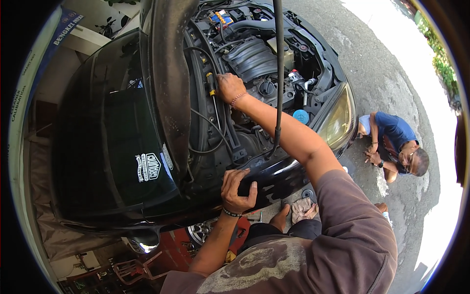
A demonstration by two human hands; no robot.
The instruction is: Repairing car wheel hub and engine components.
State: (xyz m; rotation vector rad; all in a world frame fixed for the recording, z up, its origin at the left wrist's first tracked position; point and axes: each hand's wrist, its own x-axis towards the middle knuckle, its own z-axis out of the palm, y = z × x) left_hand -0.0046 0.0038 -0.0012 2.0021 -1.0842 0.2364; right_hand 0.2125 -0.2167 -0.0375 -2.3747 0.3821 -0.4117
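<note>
My right hand (230, 88) reaches into the engine bay of a black car, beside the rear edge of the engine. Its fingers are curled downward, and whatever they grip is hidden beneath the hand. Just left of it, a screwdriver (211, 84) with a yellow and black handle lies along the cowl (201, 105), shaft toward me. The dark ribbed engine cover (250, 60) is just beyond that hand. My left hand (237, 190) rests on the fender (264, 181), fingers over its upper edge and thumb apart, holding nothing.
The raised hood (169, 73) stands at left, and a thin prop rod (279, 73) crosses the bay near my right forearm. A blue cap (300, 116) sits near the headlight (339, 117). Another person (394, 132) crouches by the front bumper. A cloth (304, 209) lies on the ground.
</note>
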